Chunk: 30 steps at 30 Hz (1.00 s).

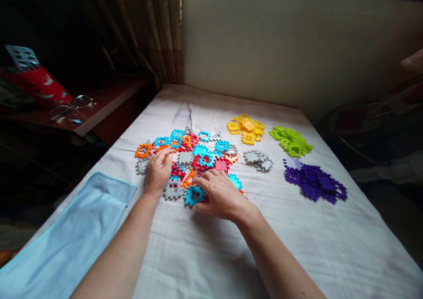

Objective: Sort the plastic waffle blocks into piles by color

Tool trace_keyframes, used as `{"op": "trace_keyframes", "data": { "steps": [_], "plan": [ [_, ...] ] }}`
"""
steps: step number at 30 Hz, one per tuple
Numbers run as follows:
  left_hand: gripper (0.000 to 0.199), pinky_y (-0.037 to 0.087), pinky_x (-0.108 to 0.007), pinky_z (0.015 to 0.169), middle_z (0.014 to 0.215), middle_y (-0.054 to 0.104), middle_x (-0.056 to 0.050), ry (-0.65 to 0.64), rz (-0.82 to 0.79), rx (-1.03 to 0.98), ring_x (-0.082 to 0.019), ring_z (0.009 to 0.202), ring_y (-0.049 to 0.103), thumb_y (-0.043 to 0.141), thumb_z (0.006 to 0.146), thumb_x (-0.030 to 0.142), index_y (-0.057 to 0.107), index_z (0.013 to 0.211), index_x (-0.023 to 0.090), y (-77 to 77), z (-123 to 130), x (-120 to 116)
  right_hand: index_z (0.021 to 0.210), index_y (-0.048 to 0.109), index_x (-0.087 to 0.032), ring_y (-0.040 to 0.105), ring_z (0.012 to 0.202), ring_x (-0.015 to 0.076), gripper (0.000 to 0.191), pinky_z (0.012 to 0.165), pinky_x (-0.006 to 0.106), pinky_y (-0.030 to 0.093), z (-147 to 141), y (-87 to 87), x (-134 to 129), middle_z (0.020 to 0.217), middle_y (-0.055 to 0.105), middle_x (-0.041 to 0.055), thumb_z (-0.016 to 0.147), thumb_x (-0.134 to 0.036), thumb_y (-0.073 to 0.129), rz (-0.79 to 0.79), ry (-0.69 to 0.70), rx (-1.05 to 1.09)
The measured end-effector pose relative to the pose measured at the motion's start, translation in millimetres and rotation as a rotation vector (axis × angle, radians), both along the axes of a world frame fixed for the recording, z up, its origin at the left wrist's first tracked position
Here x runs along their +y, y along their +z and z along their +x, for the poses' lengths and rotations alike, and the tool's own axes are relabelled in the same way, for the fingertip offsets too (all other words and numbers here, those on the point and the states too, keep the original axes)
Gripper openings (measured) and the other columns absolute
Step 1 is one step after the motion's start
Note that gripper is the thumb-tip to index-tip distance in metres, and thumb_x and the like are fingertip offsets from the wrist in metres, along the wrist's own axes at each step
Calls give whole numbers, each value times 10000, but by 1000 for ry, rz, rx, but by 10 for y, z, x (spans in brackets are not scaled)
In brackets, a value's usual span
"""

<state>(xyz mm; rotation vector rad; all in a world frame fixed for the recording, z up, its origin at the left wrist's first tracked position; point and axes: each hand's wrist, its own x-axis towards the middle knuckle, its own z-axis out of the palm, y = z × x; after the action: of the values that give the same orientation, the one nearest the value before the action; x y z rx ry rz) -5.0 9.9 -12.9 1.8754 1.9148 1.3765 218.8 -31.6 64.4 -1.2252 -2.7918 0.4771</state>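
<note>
A mixed pile of toothed plastic building pieces lies on the white sheet in front of me, in blue, red, orange and grey. My left hand [159, 169] is at the pile's left side, its fingers bent and close together over the pieces; what they hold, if anything, is hidden. Near it lie an orange piece [143, 150] and a grey window piece [173, 189]. Over the pile's front right reaches my right hand [220, 194], thumb and fingers apart, with nothing visible between them. Beside its thumb is a blue window piece [194, 195].
Sorted heaps lie to the right: yellow pieces [247, 129], grey pieces [258, 160], green pieces [291, 141] and purple pieces [315, 182]. A light blue cloth [79, 228] covers the left edge. Glasses [71, 107] and a red pouch [44, 85] sit on a side table [109, 102].
</note>
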Motion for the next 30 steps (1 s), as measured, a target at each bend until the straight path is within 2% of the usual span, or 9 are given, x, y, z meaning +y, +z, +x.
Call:
{"op": "trace_keyframes", "data": {
  "steps": [2,6,9,12,15,18,23,27,30],
  "plan": [
    [307,486,-406,1008,1125,734,-76,-5,7,2,-217,1081,664,457,910,337,711,1005,194,-1,2,6,1153,630,-212,511,1045,273,501,903,395,369,-55,-6,-42,1052,622,94,754,-490,750,38,-12,-26],
    [305,490,-415,1003,1115,738,-83,-1,23,4,-222,1073,670,464,907,341,715,991,190,2,3,12,1025,645,-183,521,1040,279,329,901,401,374,-46,16,-76,1046,623,100,763,-363,731,49,-47,-113],
    [297,489,-412,1007,1119,737,-77,-7,15,9,-217,1076,670,466,908,334,713,996,195,6,0,8,1045,652,-173,526,1064,289,311,913,409,372,84,68,-61,1068,632,115,765,-296,707,2,-106,-188],
    [291,489,-408,1009,1128,734,-76,-14,9,12,-214,1085,666,471,909,330,712,1001,195,6,-4,4,1092,657,-178,520,1089,298,353,919,414,370,177,130,-53,1099,635,127,770,-311,709,-25,-136,-215],
    [289,488,-414,1010,1130,734,-79,-13,14,18,-218,1087,666,477,906,326,714,1001,193,0,-6,4,1003,688,-195,524,1053,281,258,889,398,379,120,174,-77,1046,641,110,808,-364,691,-12,-107,-177],
    [284,485,-423,1012,1123,736,-79,-7,11,23,-222,1078,669,481,902,326,716,993,196,-6,-6,7,901,705,-214,535,989,246,133,831,368,387,-43,167,-116,969,646,79,880,-312,617,9,-46,-128],
    [281,488,-416,1010,1119,736,-80,-18,20,23,-220,1078,669,480,900,316,715,997,196,-5,-6,9,931,704,-210,525,988,238,133,814,356,397,-230,48,-132,1000,647,76,912,-267,586,51,12,-117],
    [288,488,-413,1013,1129,733,-81,-27,11,26,-217,1089,665,472,905,311,714,1006,193,11,-4,7,940,689,-197,513,1003,235,147,831,360,404,-254,-40,-110,1021,636,78,938,-263,558,75,25,-113],
    [287,483,-399,1021,1141,729,-73,-27,4,23,-208,1104,658,463,907,305,712,1003,198,26,1,1,940,671,-182,509,1010,223,192,859,363,400,-254,-41,-120,1056,630,78,973,-220,485,114,60,-79]
  ]
}}
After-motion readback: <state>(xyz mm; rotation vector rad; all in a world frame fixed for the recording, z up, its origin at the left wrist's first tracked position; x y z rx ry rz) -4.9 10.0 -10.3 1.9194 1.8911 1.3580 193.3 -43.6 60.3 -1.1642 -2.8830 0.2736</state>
